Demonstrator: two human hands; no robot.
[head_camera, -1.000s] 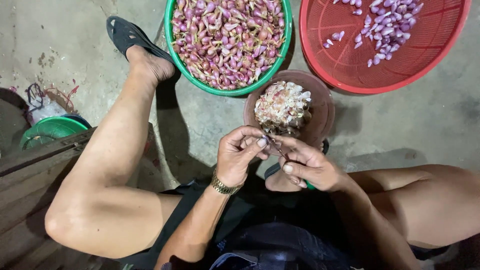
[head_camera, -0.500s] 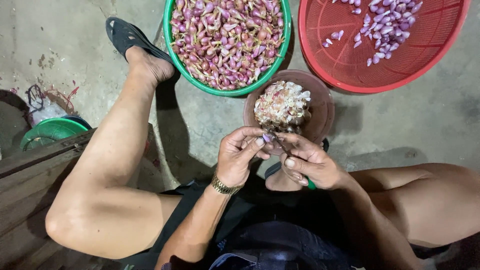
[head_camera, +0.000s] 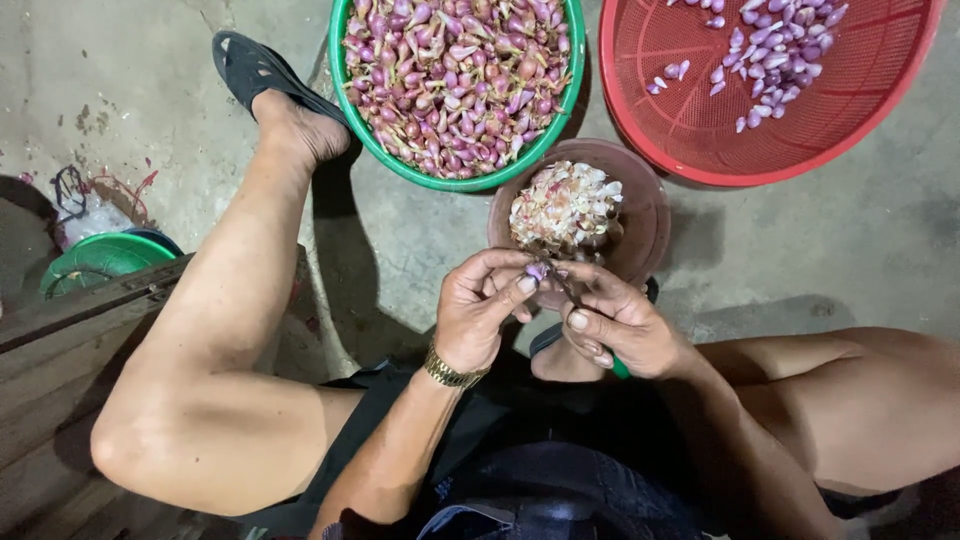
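My left hand (head_camera: 485, 315) pinches a small purple shallot (head_camera: 536, 271) between thumb and fingertips. My right hand (head_camera: 615, 322) grips a green-handled knife (head_camera: 620, 368), its blade touching the shallot. Both hands hover over the near rim of a brown bowl (head_camera: 648, 215) heaped with papery peels (head_camera: 563, 208). A gold bracelet sits on my left wrist.
A green basin (head_camera: 572, 70) full of unpeeled shallots stands at top centre. A red basket (head_camera: 820, 130) with several peeled shallots is at top right. My sandalled left foot (head_camera: 275, 85) rests left of the basin. A green lidded tub (head_camera: 100, 262) and a wooden plank lie at left.
The hands stay in place over the brown bowl. The fingers and the knife blade shift slightly around the shallot.
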